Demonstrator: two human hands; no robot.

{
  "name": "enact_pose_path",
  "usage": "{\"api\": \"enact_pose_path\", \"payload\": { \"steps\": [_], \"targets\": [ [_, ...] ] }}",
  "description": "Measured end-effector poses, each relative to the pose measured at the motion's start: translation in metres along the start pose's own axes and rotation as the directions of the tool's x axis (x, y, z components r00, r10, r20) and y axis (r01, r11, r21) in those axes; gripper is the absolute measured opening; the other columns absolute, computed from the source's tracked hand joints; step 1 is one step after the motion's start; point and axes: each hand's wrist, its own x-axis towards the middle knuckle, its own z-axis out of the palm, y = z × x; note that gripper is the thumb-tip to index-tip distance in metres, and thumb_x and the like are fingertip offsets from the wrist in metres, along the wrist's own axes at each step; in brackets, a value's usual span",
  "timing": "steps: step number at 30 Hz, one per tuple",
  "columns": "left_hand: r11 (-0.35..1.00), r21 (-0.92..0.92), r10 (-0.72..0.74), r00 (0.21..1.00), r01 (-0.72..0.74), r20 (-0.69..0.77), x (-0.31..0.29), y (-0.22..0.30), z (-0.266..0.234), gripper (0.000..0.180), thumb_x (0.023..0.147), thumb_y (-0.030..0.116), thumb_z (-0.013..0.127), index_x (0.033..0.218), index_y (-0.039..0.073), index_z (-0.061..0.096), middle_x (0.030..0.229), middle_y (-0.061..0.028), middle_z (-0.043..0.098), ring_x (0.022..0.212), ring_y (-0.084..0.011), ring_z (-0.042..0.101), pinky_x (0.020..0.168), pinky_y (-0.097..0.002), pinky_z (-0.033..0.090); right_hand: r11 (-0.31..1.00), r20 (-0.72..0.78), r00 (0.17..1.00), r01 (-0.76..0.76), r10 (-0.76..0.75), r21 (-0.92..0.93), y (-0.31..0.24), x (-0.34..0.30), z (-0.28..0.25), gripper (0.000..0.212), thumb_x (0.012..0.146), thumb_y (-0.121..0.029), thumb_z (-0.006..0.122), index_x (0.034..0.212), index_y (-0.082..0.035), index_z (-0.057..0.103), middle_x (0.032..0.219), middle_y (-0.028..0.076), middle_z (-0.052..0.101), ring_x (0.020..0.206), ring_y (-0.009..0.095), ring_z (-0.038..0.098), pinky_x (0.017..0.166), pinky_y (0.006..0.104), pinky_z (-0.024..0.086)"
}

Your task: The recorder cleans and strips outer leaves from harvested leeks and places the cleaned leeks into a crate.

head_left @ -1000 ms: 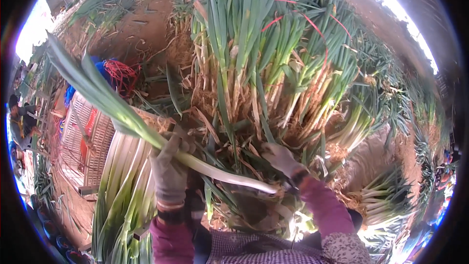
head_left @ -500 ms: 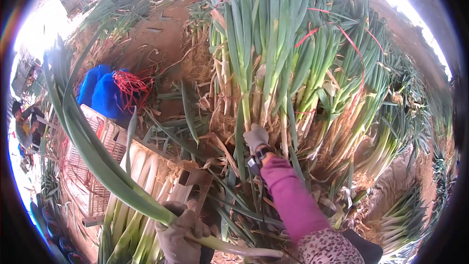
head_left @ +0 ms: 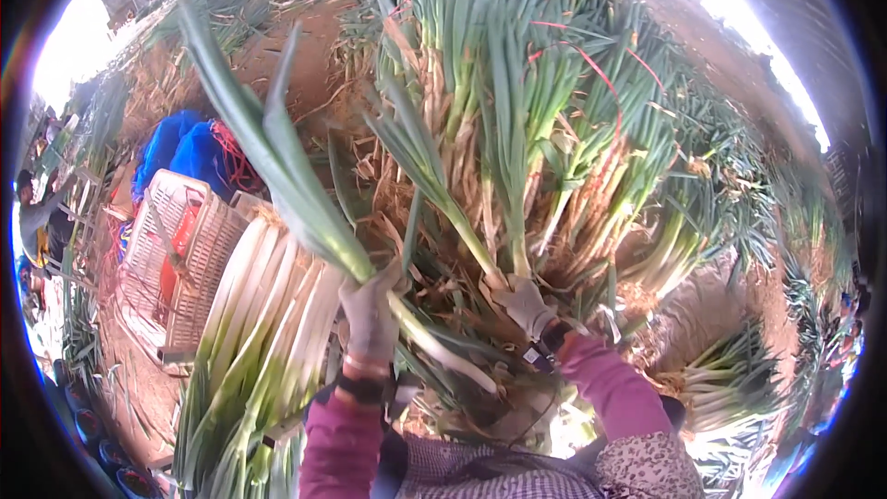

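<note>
L hand (head_left: 371, 319) grips long grn/wht leek (head_left: 333, 238); R hand (head_left: 525, 307) pinches thin leeks (head_left: 473, 242). Crate (head_left: 212, 249), 9 o'clock, w/ red thing (head_left: 185, 233) in.

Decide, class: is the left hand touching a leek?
Touching. The head view shows the left hand wrapped around a leek, its leaves rising above the fist and its white stem emerging below.

The leek stack (head_left: 263, 300) lies right of the crate (head_left: 205, 263), upright leeks (head_left: 517, 120) beyond, farther right
</note>
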Motion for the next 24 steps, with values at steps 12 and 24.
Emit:
{"api": "enact_pose_path", "payload": {
  "steps": [12, 24],
  "targets": [
    [0.942, 0.020, -0.323, 0.892, 0.334, 0.317, 0.048, -0.074, -0.011, 0.013, 0.087, 0.020, 0.071, 0.088, 0.013, 0.059, 0.076, 0.0025, 0.054, 0.060, -0.0125, 0.051, 0.055, -0.0279, 0.044, 0.827, 0.096, 0.976, 0.215, -0.193, -0.519, -0.096, -0.186, -0.038, 0.035, 0.083, -0.028, 0.067, 0.111, -0.010, 0.064, 0.086, 0.015, 0.066, 0.082, 0.030, 0.066, 0.074, 0.0377, 0.051],
    [0.995, 0.084, 0.023, 0.957, -0.049, 0.289, -0.041, 0.043, 0.032, 0.008, 0.083, 0.003, 0.070, 0.086, 0.003, 0.062, 0.068, -0.0008, 0.057, 0.046, -0.0114, 0.047, 0.044, -0.0259, 0.041, 0.834, -0.044, 0.999, -0.044, 0.023, -0.549, -0.023, -0.142, -0.093, 0.037, 0.086, -0.025, 0.058, 0.121, -0.012, 0.062, 0.115, 0.016, 0.065, 0.103, 0.032, 0.064, 0.089, 0.0369, 0.050]
  ]
}}
